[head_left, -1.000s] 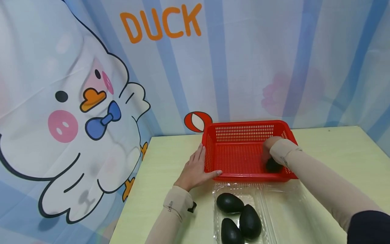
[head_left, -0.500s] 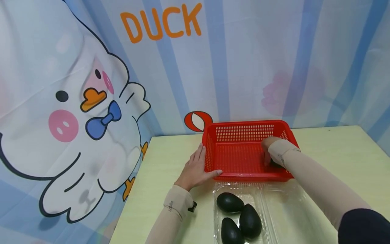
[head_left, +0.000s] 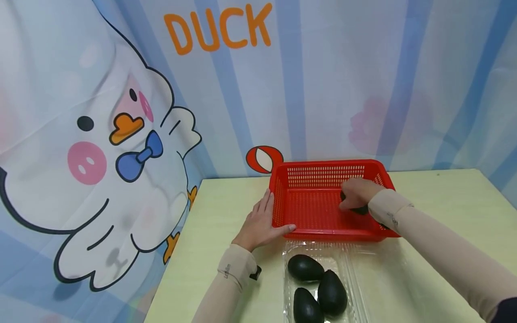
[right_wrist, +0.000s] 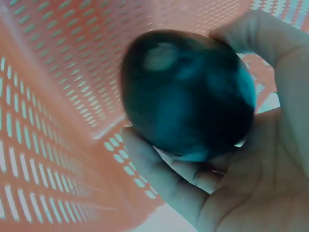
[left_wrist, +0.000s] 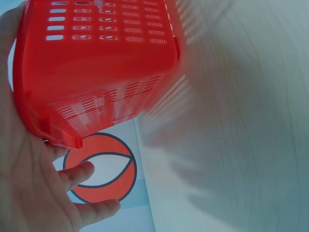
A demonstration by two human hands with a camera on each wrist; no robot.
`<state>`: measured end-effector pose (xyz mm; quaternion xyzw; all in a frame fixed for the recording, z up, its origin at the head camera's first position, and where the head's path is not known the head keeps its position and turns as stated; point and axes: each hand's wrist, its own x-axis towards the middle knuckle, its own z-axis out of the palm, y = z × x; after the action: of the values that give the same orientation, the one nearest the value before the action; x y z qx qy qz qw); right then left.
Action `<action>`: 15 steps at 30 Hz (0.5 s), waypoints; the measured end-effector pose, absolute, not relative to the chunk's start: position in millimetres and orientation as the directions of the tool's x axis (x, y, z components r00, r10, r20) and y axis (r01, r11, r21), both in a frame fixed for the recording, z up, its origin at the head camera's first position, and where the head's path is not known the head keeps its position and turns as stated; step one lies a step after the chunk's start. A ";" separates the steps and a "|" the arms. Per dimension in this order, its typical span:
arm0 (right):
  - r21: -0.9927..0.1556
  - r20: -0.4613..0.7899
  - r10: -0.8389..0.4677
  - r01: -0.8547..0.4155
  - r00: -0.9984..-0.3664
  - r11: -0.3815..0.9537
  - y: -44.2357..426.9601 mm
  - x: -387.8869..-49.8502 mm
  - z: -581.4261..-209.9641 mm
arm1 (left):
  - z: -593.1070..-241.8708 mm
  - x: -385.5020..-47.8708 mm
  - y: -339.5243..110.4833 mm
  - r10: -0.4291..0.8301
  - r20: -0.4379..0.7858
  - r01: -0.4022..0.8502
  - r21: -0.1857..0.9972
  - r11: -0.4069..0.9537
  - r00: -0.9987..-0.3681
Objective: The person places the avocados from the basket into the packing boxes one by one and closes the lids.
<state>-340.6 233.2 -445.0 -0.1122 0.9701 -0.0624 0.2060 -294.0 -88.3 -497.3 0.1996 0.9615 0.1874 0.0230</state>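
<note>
My right hand (head_left: 359,193) is inside the red plastic basket (head_left: 311,235), toward its right end. It grips a dark avocado (right_wrist: 188,96), with thumb and fingers curled round it in the right wrist view. From the head, the hand covers most of that avocado. At the basket's left end rests my left hand (head_left: 258,224), its fingers straight along the outer side and its thumb at the front rim. The left wrist view shows the palm and spread fingers beside the basket's slotted wall. A small dark patch below my right wrist is too hidden to identify.
In front of the basket lies an opened clear plastic clamshell box (head_left: 348,258) with three dark avocados (head_left: 332,294) in its left half. Behind the pale tabletop (head_left: 436,202) hangs a printed duck curtain (head_left: 323,80), close to the basket's back.
My right hand, earlier low in the basket's right end, has risen slightly and shifted left with the avocado. My left hand keeps its place. The head view has shifted slightly.
</note>
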 end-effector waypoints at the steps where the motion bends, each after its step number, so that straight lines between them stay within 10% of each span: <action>1: -0.166 -0.359 -0.262 -0.215 -0.896 0.962 231.8 -337.0 -442.6 | -496.9 -294.3 -88.2 0.393 0.027 0.375 0.367 0.851 -0.919; 15: -0.237 0.003 -0.396 -0.386 -0.918 0.892 187.0 -231.9 -397.7 | -495.9 -292.8 -88.3 0.391 0.015 0.370 0.361 0.856 -0.920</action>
<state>-231.9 187.0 -397.7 -0.2010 0.9723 -0.1171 0.0225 -292.8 -88.3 -495.9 0.1974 0.9630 0.1811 0.0296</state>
